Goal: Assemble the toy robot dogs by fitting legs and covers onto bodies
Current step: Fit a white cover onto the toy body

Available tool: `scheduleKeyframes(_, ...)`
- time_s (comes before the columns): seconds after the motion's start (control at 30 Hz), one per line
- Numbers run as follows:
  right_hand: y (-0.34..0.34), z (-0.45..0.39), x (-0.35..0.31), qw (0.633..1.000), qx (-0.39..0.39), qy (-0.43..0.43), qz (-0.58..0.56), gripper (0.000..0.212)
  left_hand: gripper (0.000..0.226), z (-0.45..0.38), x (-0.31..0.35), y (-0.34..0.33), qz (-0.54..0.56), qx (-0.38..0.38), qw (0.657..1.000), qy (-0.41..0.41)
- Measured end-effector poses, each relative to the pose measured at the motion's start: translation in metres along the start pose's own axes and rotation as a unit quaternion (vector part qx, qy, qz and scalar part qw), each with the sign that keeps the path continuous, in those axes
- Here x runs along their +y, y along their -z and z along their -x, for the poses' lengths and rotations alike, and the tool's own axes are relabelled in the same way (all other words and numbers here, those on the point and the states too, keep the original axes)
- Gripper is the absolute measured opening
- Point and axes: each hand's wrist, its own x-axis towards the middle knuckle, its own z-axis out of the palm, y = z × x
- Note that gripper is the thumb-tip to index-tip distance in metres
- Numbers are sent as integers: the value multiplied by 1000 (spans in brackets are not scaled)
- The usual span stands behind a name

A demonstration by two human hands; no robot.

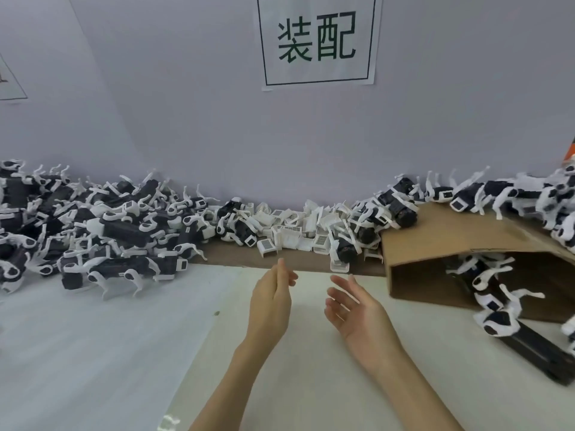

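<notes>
My left hand [272, 301] and my right hand [354, 309] hover over the white table, palms facing each other, fingers apart, holding nothing. Just beyond them a heap of small white covers [295, 231] lies against the wall. A large pile of black-and-white toy robot dogs [93, 225] fills the left side. More dogs [510, 197] lie on top of a tipped cardboard box [441, 231] at the right, and several spill out of its open mouth [494, 293].
A paper sign with two large characters [317, 38] hangs on the grey wall. A brown strip [236, 256] runs along the table's far edge. A black bar [538, 353] lies at the right near the box.
</notes>
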Motion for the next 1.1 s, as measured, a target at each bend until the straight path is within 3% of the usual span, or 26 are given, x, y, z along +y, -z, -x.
scheduleKeyframes(0.13,3,-3,1,1000,-14,-21,-6,39,35,-22,-7,-7,-204,-34,978,14)
scheduleKeyframes(0.23,3,-7,-1,1000,-1,-11,-19,40,55,-67,-2,-15,-353,-93,929,60)
scheduleKeyframes(0.47,6,-8,-4,999,-1,0,-39,34,56,-189,-15,2,-507,-68,853,98)
scheduleKeyframes(0.53,8,-11,-3,999,-2,5,-40,34,55,-210,-30,7,-503,-72,856,100)
scheduleKeyframes(0.67,10,-17,-2,1000,-15,3,-25,40,44,-223,-49,13,-408,-72,905,95)
scheduleKeyframes(0.8,10,-16,-4,999,-15,12,-29,45,32,-217,-47,22,-319,-22,946,58)
scheduleKeyframes(1.0,7,-13,-4,1000,-10,1,-22,40,11,-154,-27,51,-153,88,984,35)
scheduleKeyframes(1.1,6,-10,-5,1000,-9,-1,-21,39,19,-106,-15,53,-102,90,991,-2)
